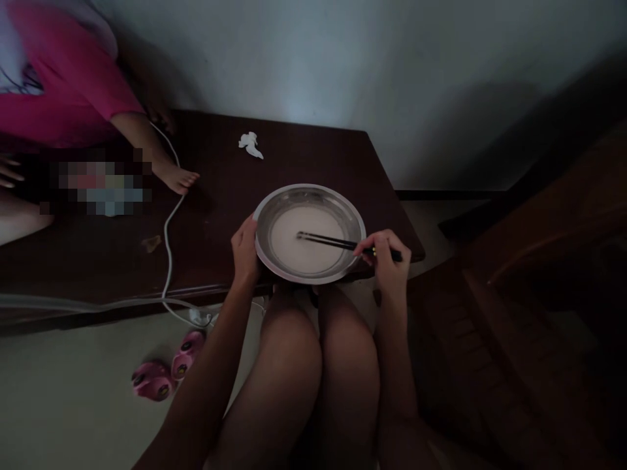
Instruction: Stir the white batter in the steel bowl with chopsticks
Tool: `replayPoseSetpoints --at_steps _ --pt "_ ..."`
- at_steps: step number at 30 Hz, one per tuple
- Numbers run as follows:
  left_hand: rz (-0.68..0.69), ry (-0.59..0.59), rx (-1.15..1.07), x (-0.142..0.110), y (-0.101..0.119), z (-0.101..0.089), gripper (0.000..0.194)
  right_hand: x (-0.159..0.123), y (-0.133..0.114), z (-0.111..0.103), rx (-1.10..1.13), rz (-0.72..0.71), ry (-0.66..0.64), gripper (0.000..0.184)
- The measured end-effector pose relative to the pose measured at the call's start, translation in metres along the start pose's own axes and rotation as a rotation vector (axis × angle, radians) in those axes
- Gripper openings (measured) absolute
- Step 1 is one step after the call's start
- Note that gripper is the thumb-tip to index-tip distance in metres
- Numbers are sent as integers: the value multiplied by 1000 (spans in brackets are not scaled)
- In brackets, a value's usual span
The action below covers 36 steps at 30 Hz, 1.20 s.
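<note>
Mid-stir, the left hand point(243, 248) clasps the metal bowl point(287, 199) at its nine o'clock rim near the table point(220, 196) edge, while the right hand point(386, 258), at four o'clock, pinches chopsticks point(326, 241) in what looks like pale batter point(294, 245), needing steady circling.

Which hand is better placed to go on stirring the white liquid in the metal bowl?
The right hand. It already grips the chopsticks, whose tips lie in the white liquid. The left hand is on the rim of the bowl, so it probably steadies it.
</note>
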<state>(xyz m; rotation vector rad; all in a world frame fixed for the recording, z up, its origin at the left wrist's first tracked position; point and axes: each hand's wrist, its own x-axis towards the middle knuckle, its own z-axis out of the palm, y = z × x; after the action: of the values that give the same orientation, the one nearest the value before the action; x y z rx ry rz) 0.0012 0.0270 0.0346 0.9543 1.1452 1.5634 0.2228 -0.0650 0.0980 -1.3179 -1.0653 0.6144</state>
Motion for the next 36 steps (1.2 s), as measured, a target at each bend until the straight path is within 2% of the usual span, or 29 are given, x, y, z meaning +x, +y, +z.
replayPoseSetpoints --at_steps 2,5,6,8,10,11,15,16,21,22,26,28,31,36 --pt "-12 9 17 -1 4 2 28 1 1 0 -32 -5 80 44" --pt "-20 6 -7 -1 6 3 27 2 1 -5 62 -45 247 45" --pt "-17 5 -11 0 6 4 26 3 1 -6 98 -49 244 45" --pt "-4 13 2 0 6 4 26 2 1 -5 127 -13 133 44" --pt "2 21 22 0 6 4 27 2 1 -3 90 51 24 42" --pt "-1 19 23 -1 5 4 27 2 1 -2 66 72 17 42" --pt "-18 -10 -2 0 3 3 29 3 -3 -3 92 29 221 45" --pt "-19 -12 -3 0 2 3 29 2 -4 -4 112 23 234 46" --pt "18 2 36 1 3 2 28 2 -1 0 63 64 21 43" --pt "22 4 52 1 4 2 28 2 0 0 49 60 33 44" --pt "-15 9 60 0 6 3 29 2 0 -3 103 27 216 44" --pt "-19 -1 36 -1 6 3 30 2 0 -4 135 36 163 43" --pt "3 -1 32 -1 6 3 30 1 0 -2 88 46 1 39" --pt "10 1 70 -2 8 2 30 -10 -16 -2 -29 -106 31 30"
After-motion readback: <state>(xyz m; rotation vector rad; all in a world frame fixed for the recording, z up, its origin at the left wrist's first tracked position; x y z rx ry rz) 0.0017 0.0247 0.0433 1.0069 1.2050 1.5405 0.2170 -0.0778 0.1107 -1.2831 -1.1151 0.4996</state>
